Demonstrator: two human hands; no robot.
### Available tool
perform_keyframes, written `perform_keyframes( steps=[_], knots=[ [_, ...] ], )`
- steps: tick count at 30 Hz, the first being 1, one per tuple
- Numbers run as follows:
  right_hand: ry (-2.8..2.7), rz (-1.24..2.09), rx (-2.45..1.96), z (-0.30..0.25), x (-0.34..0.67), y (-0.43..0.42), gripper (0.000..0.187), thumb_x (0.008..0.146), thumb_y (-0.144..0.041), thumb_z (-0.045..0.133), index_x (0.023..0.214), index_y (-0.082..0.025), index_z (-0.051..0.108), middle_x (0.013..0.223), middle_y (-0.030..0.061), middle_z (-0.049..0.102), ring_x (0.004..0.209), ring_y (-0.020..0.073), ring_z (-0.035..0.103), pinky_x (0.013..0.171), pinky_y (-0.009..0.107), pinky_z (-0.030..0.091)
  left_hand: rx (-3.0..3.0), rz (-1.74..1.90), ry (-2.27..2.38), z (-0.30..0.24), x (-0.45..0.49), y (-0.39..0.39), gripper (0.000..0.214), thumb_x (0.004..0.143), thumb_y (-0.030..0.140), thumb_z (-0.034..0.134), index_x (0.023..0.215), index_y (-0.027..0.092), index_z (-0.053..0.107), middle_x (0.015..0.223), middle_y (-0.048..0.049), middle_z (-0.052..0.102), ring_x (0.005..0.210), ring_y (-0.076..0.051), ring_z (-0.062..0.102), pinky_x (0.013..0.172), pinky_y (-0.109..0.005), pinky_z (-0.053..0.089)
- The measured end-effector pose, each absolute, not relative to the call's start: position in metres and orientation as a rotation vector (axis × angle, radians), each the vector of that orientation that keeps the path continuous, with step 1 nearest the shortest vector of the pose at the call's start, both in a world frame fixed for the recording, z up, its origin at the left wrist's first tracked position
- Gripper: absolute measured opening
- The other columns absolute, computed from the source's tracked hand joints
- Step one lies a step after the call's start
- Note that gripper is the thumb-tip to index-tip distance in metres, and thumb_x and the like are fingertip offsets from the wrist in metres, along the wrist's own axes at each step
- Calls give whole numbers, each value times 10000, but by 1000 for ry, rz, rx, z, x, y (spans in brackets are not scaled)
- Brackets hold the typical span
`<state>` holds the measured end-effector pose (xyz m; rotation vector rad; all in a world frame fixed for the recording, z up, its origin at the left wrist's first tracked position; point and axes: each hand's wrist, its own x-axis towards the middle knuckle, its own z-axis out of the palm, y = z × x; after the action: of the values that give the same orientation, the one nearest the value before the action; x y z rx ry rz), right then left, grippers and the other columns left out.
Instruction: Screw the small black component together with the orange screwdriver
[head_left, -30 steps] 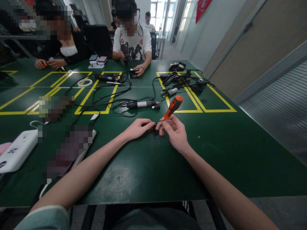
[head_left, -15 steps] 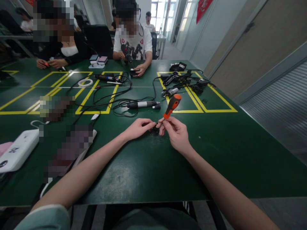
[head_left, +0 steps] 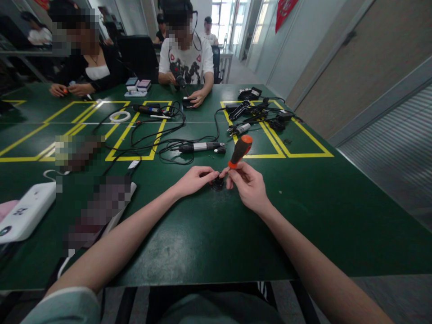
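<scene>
Above the green table point(head_left: 189, 229) a screwdriver point(head_left: 240, 150) with an orange and black handle leans, handle up and to the right. My right hand point(head_left: 249, 184) pinches it low, just under the handle; the tip is hidden by the fingers. Below it a small black round part point(head_left: 218, 183) rests on the tabletop. My left hand point(head_left: 197, 180) steadies this part from the left, thumb and fingertips closed against it. Both hands nearly meet there.
Beyond my hands lies a silver and black electric screwdriver point(head_left: 199, 147) with a coiled cable. Black tools and cables point(head_left: 259, 110) are heaped at the back right. A white power strip point(head_left: 30, 211) is at left. Across the table, a person point(head_left: 186, 58) holds a power driver point(head_left: 177, 74).
The screwdriver handle has shifted slightly left and down, and its visible face has turned a little. My right fingers have moved slightly; my left hand stays put.
</scene>
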<state>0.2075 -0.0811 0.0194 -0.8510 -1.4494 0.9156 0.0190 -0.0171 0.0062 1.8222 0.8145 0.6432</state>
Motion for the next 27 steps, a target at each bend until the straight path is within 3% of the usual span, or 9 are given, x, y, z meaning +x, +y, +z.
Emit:
perform_keyframes(
  steps=[4, 11, 18, 22, 25, 27],
  knots=[
    [-1496, 922, -851, 20, 210, -81, 302, 988, -490, 612, 890, -207, 653, 769, 7, 678, 552, 112, 611, 536, 271, 517, 1822, 645, 814, 5, 20, -16, 383, 933, 477, 566, 827, 136, 704, 756, -12, 659, 739, -143, 587, 736, -250, 448],
    [-1404, 900, -912, 15, 207, -81, 276, 888, -460, 749, 908, -220, 614, 710, -17, 690, 590, 132, 655, 633, 298, 594, 1839, 641, 824, 7, 20, -17, 392, 936, 478, 557, 766, 144, 669, 749, -13, 658, 732, -139, 578, 721, -245, 444],
    [-1410, 806, -937, 25, 210, -81, 239, 883, -438, 758, 869, -208, 696, 837, 19, 707, 578, 112, 611, 563, 282, 560, 1831, 644, 817, 6, 19, -16, 426, 919, 526, 570, 738, 149, 651, 743, -14, 652, 728, -143, 574, 718, -249, 446],
    [-1413, 912, -899, 24, 207, -81, 300, 944, -489, 674, 891, -197, 713, 689, -6, 656, 548, 119, 602, 539, 284, 536, 1826, 642, 817, 7, 19, -17, 437, 922, 544, 574, 798, 141, 690, 753, -15, 658, 738, -145, 579, 725, -251, 445],
    [-1352, 966, -860, 23, 202, -82, 321, 909, -526, 715, 960, -212, 672, 690, -16, 681, 544, 121, 614, 542, 282, 547, 1811, 636, 813, 8, 19, -18, 427, 924, 537, 572, 837, 140, 702, 765, -20, 668, 741, -151, 586, 731, -257, 447],
    [-1334, 954, -869, 23, 201, -83, 323, 879, -522, 753, 909, -223, 633, 699, -19, 692, 529, 112, 600, 533, 273, 546, 1812, 632, 817, 8, 19, -18, 422, 923, 532, 566, 828, 141, 694, 765, -23, 667, 739, -151, 585, 728, -259, 443]
  ],
)
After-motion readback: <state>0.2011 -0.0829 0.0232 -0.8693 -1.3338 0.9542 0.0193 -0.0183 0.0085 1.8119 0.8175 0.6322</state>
